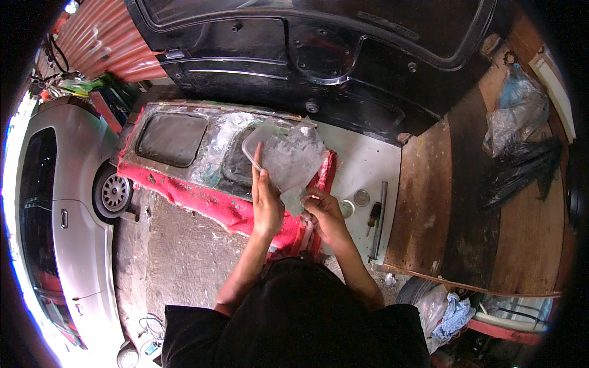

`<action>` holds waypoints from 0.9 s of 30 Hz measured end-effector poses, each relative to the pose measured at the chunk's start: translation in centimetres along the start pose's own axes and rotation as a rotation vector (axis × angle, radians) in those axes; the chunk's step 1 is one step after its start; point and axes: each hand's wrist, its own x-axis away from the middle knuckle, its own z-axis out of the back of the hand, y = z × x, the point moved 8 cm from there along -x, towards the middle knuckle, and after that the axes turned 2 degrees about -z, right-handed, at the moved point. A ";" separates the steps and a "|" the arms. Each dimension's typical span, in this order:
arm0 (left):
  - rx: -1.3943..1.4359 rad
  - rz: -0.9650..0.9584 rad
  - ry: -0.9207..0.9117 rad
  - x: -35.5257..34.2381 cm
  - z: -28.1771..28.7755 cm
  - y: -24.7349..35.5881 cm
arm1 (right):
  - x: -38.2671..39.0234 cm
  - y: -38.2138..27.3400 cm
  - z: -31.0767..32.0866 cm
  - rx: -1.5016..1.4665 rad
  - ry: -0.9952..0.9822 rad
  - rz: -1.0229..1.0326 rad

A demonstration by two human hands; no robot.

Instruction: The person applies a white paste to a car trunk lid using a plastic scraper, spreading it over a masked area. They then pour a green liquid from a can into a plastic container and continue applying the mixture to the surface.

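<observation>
Left hand (267, 205) grips the near left edge of a clear, white-smeared plastic piece (296, 161), 1 finger stretched up along the rim. Right hand (326, 216) curled, fingertips bunched by the plastic's near corner; can't tell what they pinch. Plastic is over the right end of a patchy panel (215, 150) on red cloth (184, 195). Right side: 2 round containers (361, 197), screwdriver (373, 216), rod (377, 233) on white board (362, 153).

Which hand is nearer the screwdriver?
Right. The right hand is left of the screwdriver, a short way off and not touching it; the left hand is farther left, beyond the right one.
</observation>
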 end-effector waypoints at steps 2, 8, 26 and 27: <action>0.103 0.030 -0.023 0.6 0.2 0.2 | 0.1 -0.8 0.0 -0.068 0.046 0.023; 0.286 0.122 -0.024 1.3 2.1 0.3 | -0.4 -8.5 3.0 0.252 0.186 0.384; 0.267 0.124 -0.051 3.3 0.4 2.0 | 1.1 -4.9 -2.5 0.839 0.149 0.640; 0.249 0.113 -0.058 3.3 0.2 2.3 | 1.2 -4.5 -2.5 0.819 0.147 0.606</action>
